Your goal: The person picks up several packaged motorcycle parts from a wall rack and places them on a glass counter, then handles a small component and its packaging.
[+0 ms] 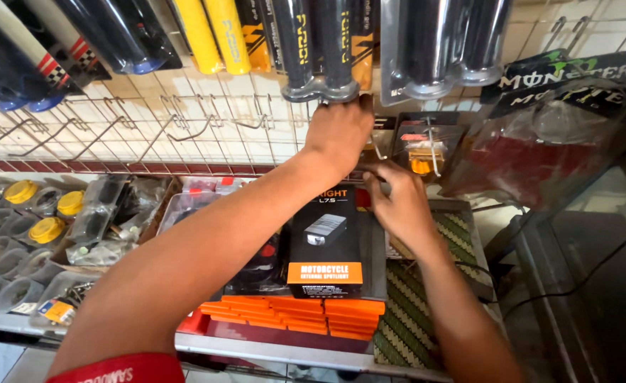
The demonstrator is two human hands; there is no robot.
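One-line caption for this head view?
Left hand reaches to black handlebar grips on a wire rack; right hand above a black-and-orange box.

The scene was brightly and evenly lit, seemingly by daylight, with warm, saturated colour. Shadows were soft: a faint one lay under the left hand (338, 131) on the tiled wall (185, 92), and darker shade gathered beneath the forearms over the black and orange box (325, 248). Glare streaked the clear plastic bags (540, 142) at the right and the glossy handlebar grips (320, 42) hanging above. The wide lens bent the wire rack (114, 128) and the shelf edge (270, 351) near the borders. The nearest arm and the red sleeve (125, 369) were slightly soft.
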